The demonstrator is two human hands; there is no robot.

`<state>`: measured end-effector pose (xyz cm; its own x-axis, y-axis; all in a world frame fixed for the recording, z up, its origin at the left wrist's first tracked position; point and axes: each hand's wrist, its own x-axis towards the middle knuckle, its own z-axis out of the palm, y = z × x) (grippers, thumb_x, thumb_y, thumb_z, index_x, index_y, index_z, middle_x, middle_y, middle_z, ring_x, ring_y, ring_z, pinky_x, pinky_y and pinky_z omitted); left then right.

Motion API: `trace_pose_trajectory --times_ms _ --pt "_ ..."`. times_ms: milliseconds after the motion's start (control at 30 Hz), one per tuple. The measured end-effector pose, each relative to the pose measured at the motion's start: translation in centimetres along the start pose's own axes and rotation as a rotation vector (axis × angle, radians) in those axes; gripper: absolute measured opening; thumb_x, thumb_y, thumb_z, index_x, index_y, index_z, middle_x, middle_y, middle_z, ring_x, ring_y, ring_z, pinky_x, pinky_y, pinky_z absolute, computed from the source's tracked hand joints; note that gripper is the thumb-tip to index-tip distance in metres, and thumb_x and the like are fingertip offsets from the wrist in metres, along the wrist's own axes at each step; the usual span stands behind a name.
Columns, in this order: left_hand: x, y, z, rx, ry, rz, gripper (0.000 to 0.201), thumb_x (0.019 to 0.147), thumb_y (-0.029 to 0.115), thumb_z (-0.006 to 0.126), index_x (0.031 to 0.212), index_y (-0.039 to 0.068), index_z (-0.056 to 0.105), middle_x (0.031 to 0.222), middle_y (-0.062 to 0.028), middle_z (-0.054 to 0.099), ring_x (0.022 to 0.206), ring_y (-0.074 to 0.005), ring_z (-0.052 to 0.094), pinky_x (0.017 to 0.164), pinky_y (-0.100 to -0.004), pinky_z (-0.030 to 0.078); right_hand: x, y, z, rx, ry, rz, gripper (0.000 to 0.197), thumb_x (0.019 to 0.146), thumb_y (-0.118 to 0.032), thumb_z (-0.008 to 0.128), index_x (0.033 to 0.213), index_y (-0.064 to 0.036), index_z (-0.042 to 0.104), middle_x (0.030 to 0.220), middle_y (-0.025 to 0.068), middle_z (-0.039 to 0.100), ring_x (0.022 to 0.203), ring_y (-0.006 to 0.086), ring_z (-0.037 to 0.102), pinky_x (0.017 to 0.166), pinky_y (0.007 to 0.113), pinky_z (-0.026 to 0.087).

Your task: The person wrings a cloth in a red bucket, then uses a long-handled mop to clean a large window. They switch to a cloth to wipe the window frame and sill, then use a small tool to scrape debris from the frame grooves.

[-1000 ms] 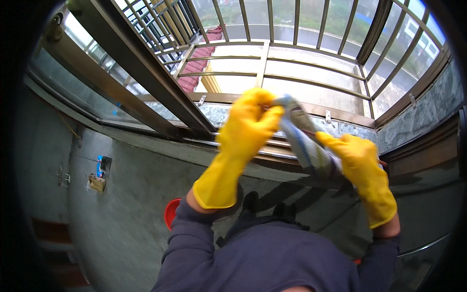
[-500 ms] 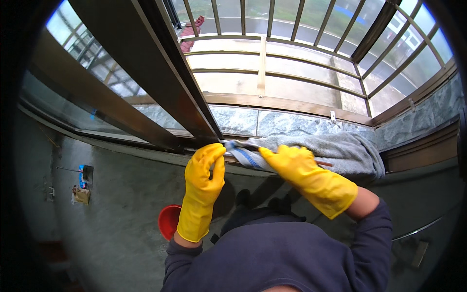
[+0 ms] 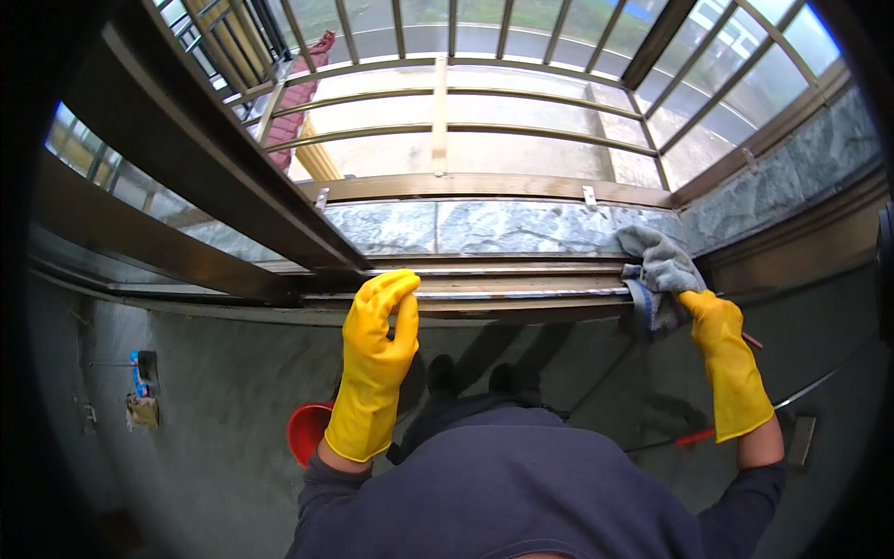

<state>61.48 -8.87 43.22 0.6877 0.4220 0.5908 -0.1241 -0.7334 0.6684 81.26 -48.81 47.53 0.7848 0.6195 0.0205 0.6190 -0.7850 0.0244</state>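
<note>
In the head view, the left hand (image 3: 380,340), in a yellow rubber glove, is at the left end of the window track (image 3: 521,284), near the foot of the sash (image 3: 209,154). Its fingers are together and bent over, the thumb apart from them with a narrow gap between. The right hand (image 3: 717,326), gloved alike, is at the track's right end and closed on the lower part of a grey cloth (image 3: 663,265). The cloth is bunched: its top lies over the inner edge of the stone ledge (image 3: 512,228), near the ledge's right end, and its lower part, blurred, hangs past the near edge of the track. A reddish stick (image 3: 752,341) juts out on the right side of that hand; how it is gripped is hidden.

Beyond the ledge's outer edge stands a metal railing (image 3: 440,112). On the floor (image 3: 233,373), a red bucket (image 3: 304,433) sits just left of the left forearm, partly covered by it. Farther left, toward the wall, a blue packet (image 3: 140,382) and a brown bag (image 3: 142,412) lie close together.
</note>
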Motion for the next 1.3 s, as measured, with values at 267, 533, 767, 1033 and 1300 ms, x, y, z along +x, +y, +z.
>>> trace_pose_trajectory --times_ms 267,533,767,1033,1300 --pt "4.1 6.9 12.4 -0.021 -0.567 0.261 0.032 0.086 0.023 0.063 0.109 0.001 0.063 0.095 -0.0194 0.065 0.084 -0.0366 0.064 0.077 -0.0438 0.05 0.4 3.4 -0.4 0.368 0.008 -0.146 0.037 0.079 0.005 0.056 0.107 -0.0129 0.071 0.101 0.0137 0.07 0.092 0.0299 0.068 0.079 0.033 0.053" --pt "5.4 8.0 25.9 0.055 -0.838 0.005 0.017 0.08 0.024 0.069 0.086 0.008 0.066 0.091 -0.0147 0.063 0.084 -0.0357 0.064 0.076 -0.0439 0.051 -1.1 1.3 -2.7 0.276 0.108 -0.095 0.028 0.085 0.0 0.059 0.106 -0.0142 0.072 0.082 0.0125 0.067 0.074 0.0311 0.065 0.066 0.035 0.05" --pt "7.4 7.2 11.8 -0.083 -0.094 0.106 0.009 0.079 0.008 0.07 0.084 0.005 0.064 0.079 -0.0125 0.061 0.07 -0.0236 0.065 0.062 -0.0335 0.053 1.2 -2.8 -1.2 0.472 0.267 -0.252 0.038 0.083 0.005 0.057 0.116 -0.0113 0.068 0.074 0.0111 0.06 0.065 0.0255 0.06 0.063 0.032 0.048" --pt "6.4 4.1 -1.8 0.254 0.231 0.031 0.017 0.082 -0.002 0.066 0.098 0.004 0.066 0.084 -0.007 0.06 0.066 -0.0146 0.059 0.06 -0.0252 0.048 11.9 -18.2 2.4 0.216 0.13 -0.636 0.047 0.083 -0.01 0.054 0.125 -0.0312 0.06 0.08 0.0066 0.061 0.073 0.0273 0.062 0.061 0.04 0.048" --pt "0.7 0.0 -3.2 0.135 0.056 0.083 0.026 0.076 -0.006 0.066 0.099 0.005 0.067 0.087 -0.013 0.065 0.074 -0.03 0.064 0.064 -0.0354 0.05 13.5 -25.7 0.5 0.077 -0.248 -0.484 0.035 0.093 -0.026 0.049 0.127 -0.024 0.055 0.097 0.0119 0.065 0.087 0.0319 0.066 0.07 0.042 0.052"
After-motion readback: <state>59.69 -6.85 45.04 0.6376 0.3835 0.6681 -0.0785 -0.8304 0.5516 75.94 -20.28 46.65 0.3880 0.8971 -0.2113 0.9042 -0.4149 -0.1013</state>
